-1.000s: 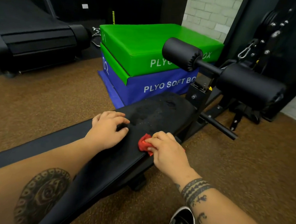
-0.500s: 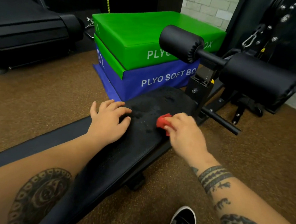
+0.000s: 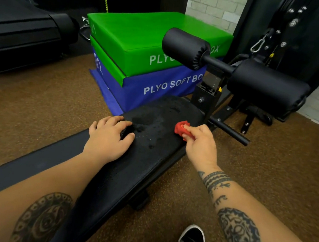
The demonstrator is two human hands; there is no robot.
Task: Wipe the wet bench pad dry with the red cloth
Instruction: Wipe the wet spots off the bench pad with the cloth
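A long black bench pad [image 3: 151,155] runs from the lower left to the middle of the view, its far end speckled with water drops. My right hand [image 3: 201,144] grips a bunched red cloth [image 3: 180,127] and presses it on the pad near the right edge. My left hand [image 3: 110,137] lies flat on the pad's left side, fingers spread, holding nothing. Wet patches sit between the two hands.
Two black foam rollers [image 3: 265,86] on a steel bar stand just beyond the pad's far end. A green and blue plyo box stack [image 3: 141,60] sits behind the bench. A treadmill [image 3: 22,35] is at the far left. My shoe [image 3: 192,241] rests on the brown floor.
My right hand has slid the red cloth forward along the pad's right side, away from me. My left hand has stayed planted on the pad.
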